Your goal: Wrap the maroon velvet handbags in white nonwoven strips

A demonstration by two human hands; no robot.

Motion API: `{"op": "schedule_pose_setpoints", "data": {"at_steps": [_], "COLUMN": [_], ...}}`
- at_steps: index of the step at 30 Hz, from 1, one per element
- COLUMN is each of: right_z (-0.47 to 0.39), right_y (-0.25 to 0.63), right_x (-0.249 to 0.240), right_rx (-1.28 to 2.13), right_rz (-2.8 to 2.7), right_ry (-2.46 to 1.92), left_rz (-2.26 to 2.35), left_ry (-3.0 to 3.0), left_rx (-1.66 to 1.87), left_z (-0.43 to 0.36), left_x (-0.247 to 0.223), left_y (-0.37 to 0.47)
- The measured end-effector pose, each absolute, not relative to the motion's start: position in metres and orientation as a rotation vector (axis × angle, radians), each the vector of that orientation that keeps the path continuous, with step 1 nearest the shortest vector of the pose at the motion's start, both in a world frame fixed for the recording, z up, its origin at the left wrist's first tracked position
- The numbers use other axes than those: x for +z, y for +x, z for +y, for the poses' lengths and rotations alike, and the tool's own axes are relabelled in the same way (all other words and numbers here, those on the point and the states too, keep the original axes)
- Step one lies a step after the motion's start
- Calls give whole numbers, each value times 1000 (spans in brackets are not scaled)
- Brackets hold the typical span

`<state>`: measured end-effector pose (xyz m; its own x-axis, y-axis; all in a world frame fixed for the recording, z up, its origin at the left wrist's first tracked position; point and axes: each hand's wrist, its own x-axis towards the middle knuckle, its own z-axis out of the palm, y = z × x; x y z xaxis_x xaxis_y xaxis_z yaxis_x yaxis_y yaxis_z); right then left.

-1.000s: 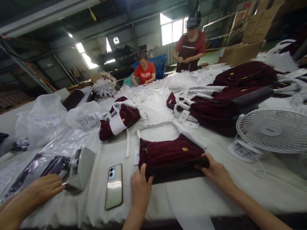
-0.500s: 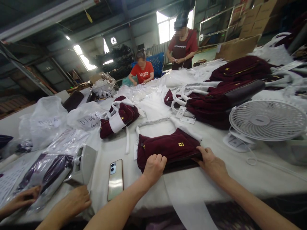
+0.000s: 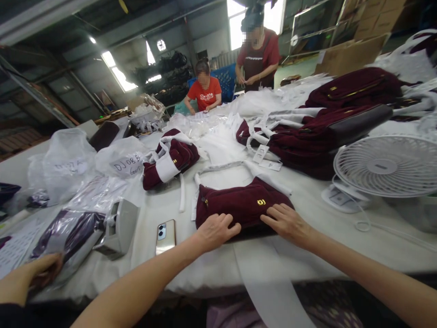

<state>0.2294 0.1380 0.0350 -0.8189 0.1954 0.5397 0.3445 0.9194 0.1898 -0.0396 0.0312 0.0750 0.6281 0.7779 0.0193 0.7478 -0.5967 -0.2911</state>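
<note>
A dark red handbag (image 3: 235, 202) with a gold emblem and a white-wrapped strap lies before me on the white-covered table. My left hand (image 3: 218, 231) has its fingers bent over the near side of the bag, left of the middle. On the same side, right of the emblem, my right hand (image 3: 285, 222) grips the bag with its fingers across the fabric; its thumb is hidden. A phone (image 3: 166, 234) lies left of my left hand, partly covered by my forearm. Beyond it rests a second dark red bag (image 3: 184, 155) with white wrapping.
A white fan (image 3: 378, 166) stands at right, near a pile of dark red bags (image 3: 303, 150). At left are a grey dispenser-like object (image 3: 119, 230), a plastic-wrapped bag (image 3: 73, 232) under another person's hand (image 3: 44, 271), and marked plastic bags (image 3: 124, 159). Two people work across the table.
My right hand has moved left from the bag's right end to near the emblem. A co-worker's hand beside the grey object has gone from there. The view has shifted slightly.
</note>
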Motion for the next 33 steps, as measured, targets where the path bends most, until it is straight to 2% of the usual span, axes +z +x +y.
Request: {"op": "schedule_pose_setpoints", "data": {"at_steps": [3, 10, 19, 28, 33], "right_z": [137, 133, 138, 133, 128], "right_y": [230, 232, 239, 223, 214], "right_x": [27, 10, 9, 37, 42], "right_rx": [-397, -376, -369, -259, -392], "right_rz": [-2577, -2592, -2462, -2448, -2424], "right_ry": [-356, -404, -474, -619, -682], "left_rz": [-1072, -1180, -1338, -1407, -1277], "left_ry": [-2675, -2551, -2343, -2182, -2270], "left_rx": [143, -111, -118, -104, -102], "left_z": [41, 32, 23, 36, 42], "left_x": [75, 28, 74, 53, 54], "left_y": [-42, -41, -35, -36, -35]}}
